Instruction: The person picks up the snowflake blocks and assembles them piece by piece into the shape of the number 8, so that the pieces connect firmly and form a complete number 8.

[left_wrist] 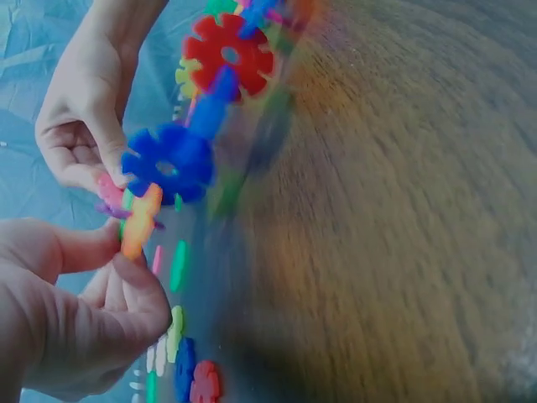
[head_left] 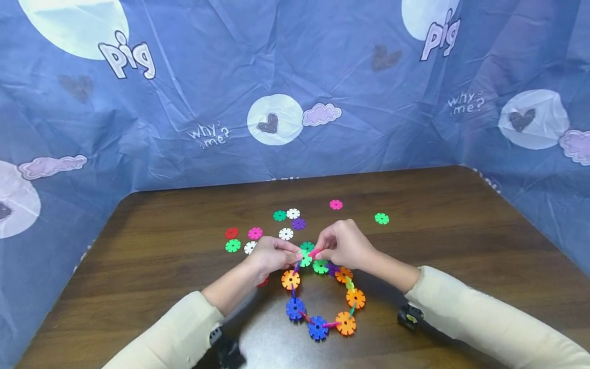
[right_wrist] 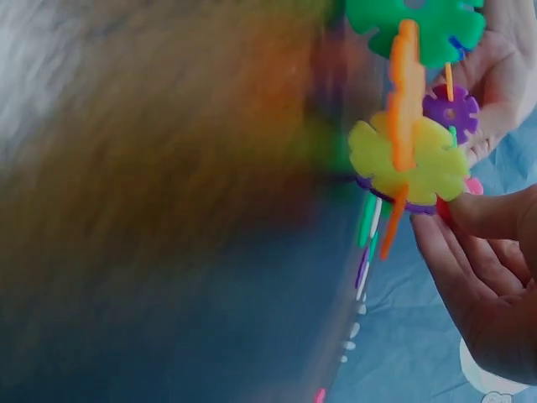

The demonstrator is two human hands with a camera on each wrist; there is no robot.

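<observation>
A loop of interlocking notched plastic discs, with orange and blue discs in it, hangs or lies in front of both hands. At its far side my left hand pinches a light green disc between thumb and fingers. My right hand pinches a small pink disc, seen edge-on, against that green one. Fingertips partly hide the contact. In the left wrist view, a blue disc and an orange one are near the fingertips. A yellow disc is beside my right fingers in the right wrist view.
Loose discs lie on the wooden table beyond the hands: red, white, purple and others. A pink disc and a green disc lie farther right. A blue printed cloth surrounds the table's back and sides.
</observation>
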